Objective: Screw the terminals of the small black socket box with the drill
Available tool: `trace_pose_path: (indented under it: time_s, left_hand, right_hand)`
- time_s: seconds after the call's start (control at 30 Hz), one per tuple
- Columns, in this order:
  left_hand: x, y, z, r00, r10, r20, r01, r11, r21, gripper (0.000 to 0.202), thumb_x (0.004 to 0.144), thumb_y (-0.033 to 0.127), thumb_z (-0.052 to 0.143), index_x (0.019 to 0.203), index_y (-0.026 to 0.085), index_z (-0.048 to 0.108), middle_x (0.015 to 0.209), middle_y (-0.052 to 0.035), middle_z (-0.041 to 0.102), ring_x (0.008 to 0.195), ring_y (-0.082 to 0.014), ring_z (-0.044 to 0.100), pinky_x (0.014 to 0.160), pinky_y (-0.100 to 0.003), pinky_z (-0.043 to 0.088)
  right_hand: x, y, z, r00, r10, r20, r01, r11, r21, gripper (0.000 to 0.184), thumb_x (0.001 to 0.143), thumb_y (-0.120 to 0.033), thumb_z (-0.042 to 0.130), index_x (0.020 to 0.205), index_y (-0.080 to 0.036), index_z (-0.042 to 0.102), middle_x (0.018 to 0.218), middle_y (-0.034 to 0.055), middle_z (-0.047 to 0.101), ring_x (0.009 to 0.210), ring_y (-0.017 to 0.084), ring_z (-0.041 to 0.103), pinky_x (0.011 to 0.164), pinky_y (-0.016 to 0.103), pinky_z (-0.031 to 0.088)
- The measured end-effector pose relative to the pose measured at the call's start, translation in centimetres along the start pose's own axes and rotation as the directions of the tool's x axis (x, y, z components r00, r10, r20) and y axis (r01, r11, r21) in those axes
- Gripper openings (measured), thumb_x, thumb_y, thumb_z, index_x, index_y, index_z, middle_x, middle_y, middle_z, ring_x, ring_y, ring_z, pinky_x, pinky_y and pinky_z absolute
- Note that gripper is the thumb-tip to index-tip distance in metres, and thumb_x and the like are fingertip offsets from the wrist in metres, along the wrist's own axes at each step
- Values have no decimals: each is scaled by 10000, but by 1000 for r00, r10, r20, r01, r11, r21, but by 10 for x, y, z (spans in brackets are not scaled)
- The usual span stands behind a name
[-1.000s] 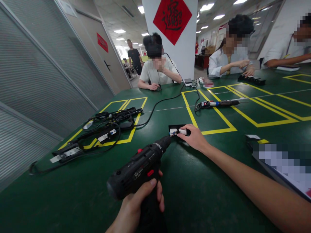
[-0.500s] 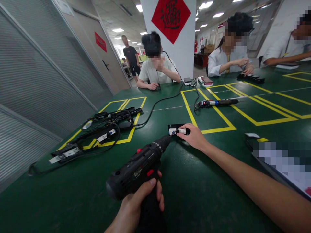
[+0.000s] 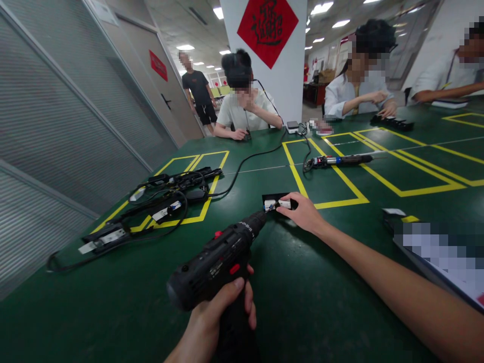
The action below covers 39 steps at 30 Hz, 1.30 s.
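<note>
My left hand [image 3: 215, 322] is wrapped around the grip of a black cordless screwdriver [image 3: 217, 262]. Its bit tip touches a small black part with white pieces [image 3: 275, 203] lying on the green table [image 3: 113, 302]. My right hand [image 3: 302, 214] reaches forward with the arm stretched out. Its fingers pinch the right end of that small part and hold it down on the table.
Several black power strips with cables [image 3: 151, 206] lie at the left inside yellow tape marks. A second electric screwdriver [image 3: 336, 161] lies farther back. A blurred flat thing [image 3: 438, 247] lies at the right. Other people sit across the table; one person stands behind.
My hands and the screwdriver have stayed almost in place. The standing person in the background has stepped to the left.
</note>
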<state>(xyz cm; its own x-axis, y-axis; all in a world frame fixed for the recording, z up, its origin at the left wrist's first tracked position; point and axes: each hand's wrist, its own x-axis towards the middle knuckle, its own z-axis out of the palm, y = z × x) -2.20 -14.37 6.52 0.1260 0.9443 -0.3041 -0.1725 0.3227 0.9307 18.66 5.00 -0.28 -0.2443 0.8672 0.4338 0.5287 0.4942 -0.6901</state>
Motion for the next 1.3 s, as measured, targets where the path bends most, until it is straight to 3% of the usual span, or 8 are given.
trace_pose_path:
  time_s: [0.3,1.3]
  left_hand:
    - [1,1,1,1000,-1,-9,1,1000,6,299,857,373,480,1004,121,543,611,-10,547,512,-180,577,567,-330,447]
    - [-1,3,4,1000,-2,-19,2,1000,-3,310,858,373,476,1022,119,546,612,-13,552,511,-176,570,568,-328,455]
  right_hand:
    - [-1,-2,-1,1000,24,-11,-24,999,26,233,771,-343,674,969,-221,659,986,44,638,866,184,606,770,346,468]
    - [-1,-2,-1,1000,29,-12,-29,999,31,232,772,-346,673,970,-225,660,985,42,636,871,186,605,774,352,469]
